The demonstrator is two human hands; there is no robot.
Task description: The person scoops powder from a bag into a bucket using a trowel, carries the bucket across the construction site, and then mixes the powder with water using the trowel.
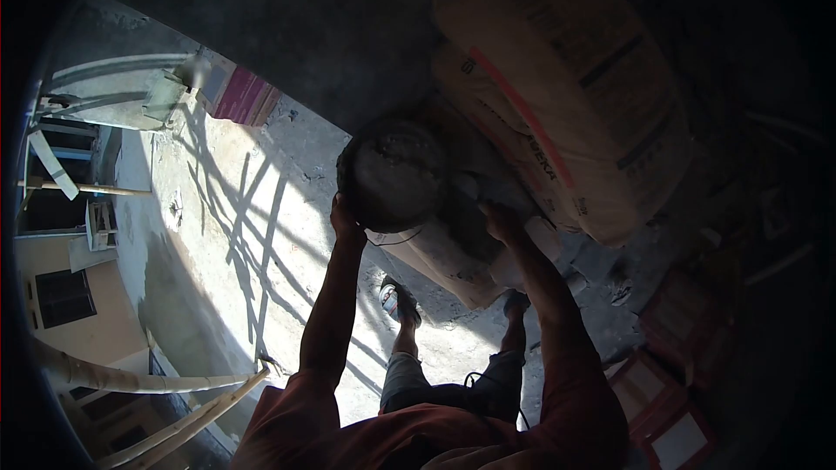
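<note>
A dark round bucket (344,176) stands in shadow in front of me, with a grey mix (396,172) inside it. My left hand (346,218) is closed on the near left side of the bucket's rim. To the right of the bucket, my right hand (502,221) is closed, with fingers wrapped round something dim by a pale blade-like shape; I cannot make out what it is. Beneath and beside the bucket lies a pale paper sack (440,270). Large printed paper sacks (566,96) are stacked just beyond my right hand.
Sunlit concrete floor (287,270) with pole shadows stretches to the left. Purple boxes (245,96) stand at the far left, and bamboo poles (148,379) lean at the lower left. Red-edged boxes (666,413) sit at the lower right. My sandalled foot (396,300) is near the sack.
</note>
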